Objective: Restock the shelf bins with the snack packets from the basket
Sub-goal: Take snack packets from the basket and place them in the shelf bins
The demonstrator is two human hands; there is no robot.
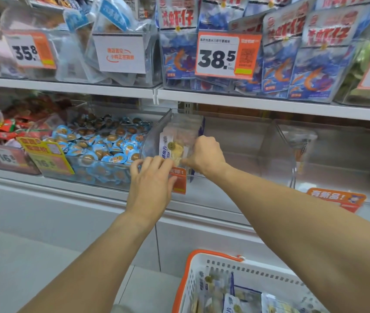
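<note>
Grip on the left hand point(151, 177): fingers bent down over the front lip of the clear bin point(220, 141), tips touching the bottom edge of the snack packets point(176, 144) — more a steadying press than a hold, as far as I can tell; thumb hidden. Risk here, my read: the packets stand upright against the bin's left wall w/ nothing behind them, so if either hand lets go too soon the stack could tip back or fan out flat across the bin floor. Also the orange promo tag point(179, 180) clipped on the lip sits right under the left fingers, at approx 5 o'clock from them, and a drag could knock it off. Neighbour bin of blue egg packs point(102, 143) at 9 o'clock is heaped near its rim; a bumped wall might spill some. Right hand point(204, 154) is curled round the right edge of the same packets, knuckles up, wrist bent down into the bin. Both forearms reach fwd and converge, left from 7 o'clock, right from 4 o'clock, elbows out of view. More packets wait in the white-and-orange basket point(202, 263) at 5 o'clock, low, well apart from the shelf, so the job looks far from done. Motion blur hides packet count.
</note>
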